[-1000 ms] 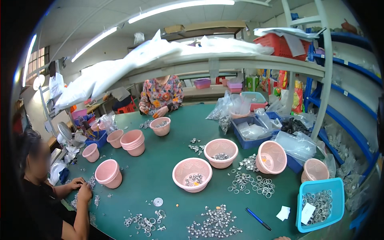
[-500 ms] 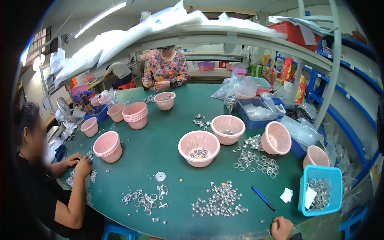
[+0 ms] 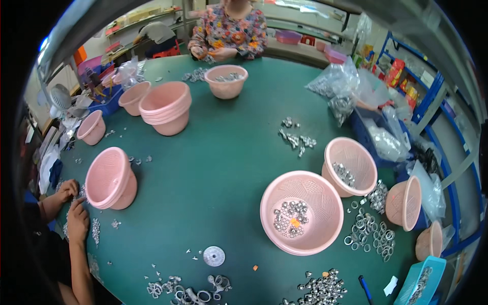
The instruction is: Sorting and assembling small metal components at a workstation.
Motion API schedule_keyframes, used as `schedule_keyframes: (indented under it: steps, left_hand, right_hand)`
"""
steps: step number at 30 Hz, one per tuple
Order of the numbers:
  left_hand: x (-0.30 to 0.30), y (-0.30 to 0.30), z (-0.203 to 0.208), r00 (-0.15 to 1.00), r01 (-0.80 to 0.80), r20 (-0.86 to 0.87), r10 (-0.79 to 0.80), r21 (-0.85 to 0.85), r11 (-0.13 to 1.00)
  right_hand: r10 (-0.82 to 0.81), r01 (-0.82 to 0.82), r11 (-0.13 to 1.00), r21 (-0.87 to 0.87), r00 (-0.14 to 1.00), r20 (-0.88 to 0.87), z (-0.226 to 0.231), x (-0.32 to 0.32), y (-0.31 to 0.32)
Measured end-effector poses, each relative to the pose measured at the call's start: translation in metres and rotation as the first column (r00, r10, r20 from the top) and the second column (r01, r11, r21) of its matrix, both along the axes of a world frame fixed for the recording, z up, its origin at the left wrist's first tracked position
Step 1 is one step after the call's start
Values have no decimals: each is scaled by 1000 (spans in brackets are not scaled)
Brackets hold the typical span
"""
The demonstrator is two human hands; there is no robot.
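Neither of my hands shows. Nearest to me along the lower edge lie a heap of small shiny metal pieces point(image 3: 323, 292), a blue pen point(image 3: 364, 288) cut off by the edge, and a group of metal rings and ring-like parts point(image 3: 190, 295). Beyond the heap stands a pink plastic basket point(image 3: 325, 218) with shiny metal pieces and an orange bit in it. A second pink basket point(image 3: 363, 165) touches it and also holds metal pieces. To their right, several loose rings point(image 3: 385, 241) lie on the green table point(image 3: 218, 168). A clear round disc point(image 3: 214, 256) lies flat left of centre.
At left a co-worker's hands point(image 3: 77, 213) are over small parts beside stacked pink baskets point(image 3: 101, 178). Across the table a person in a floral top point(image 3: 231, 30) handles parts. A turquoise tray point(image 3: 406, 284), a blue bin point(image 3: 363, 124) and plastic bags point(image 3: 335, 79) line the right side.
My view has tilted and come closer to the far side, so the table's contents appear larger. My right hand, at the lower right edge before, has left the picture.
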State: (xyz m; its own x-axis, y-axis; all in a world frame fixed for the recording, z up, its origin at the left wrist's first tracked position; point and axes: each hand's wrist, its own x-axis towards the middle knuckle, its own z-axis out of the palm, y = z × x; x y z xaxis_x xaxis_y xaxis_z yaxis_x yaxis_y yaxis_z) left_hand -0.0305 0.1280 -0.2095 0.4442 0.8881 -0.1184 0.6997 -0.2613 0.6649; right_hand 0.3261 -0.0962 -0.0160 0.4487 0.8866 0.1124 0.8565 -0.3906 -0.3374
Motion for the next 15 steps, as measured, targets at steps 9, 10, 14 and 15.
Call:
schedule_keyframes:
  steps: [9,10,14,15]
  left_hand:
    - [36,-44,-6,986,133,97,-134,14,991]
    - [35,-52,-4,979,165,117,-165,13,986]
    - [27,-88,15,943,291,166,-288,7,957]
    - [26,-94,17,928,333,175,-328,4,943]
  right_hand:
    - [-48,7,973,230,984,174,-17,-7,-12]
    - [-75,25,968,250,978,194,-23,-6,-16]
    - [-43,-8,892,453,994,101,-21,2,7]
    - [-52,6,893,451,995,89,-11,-3,13]
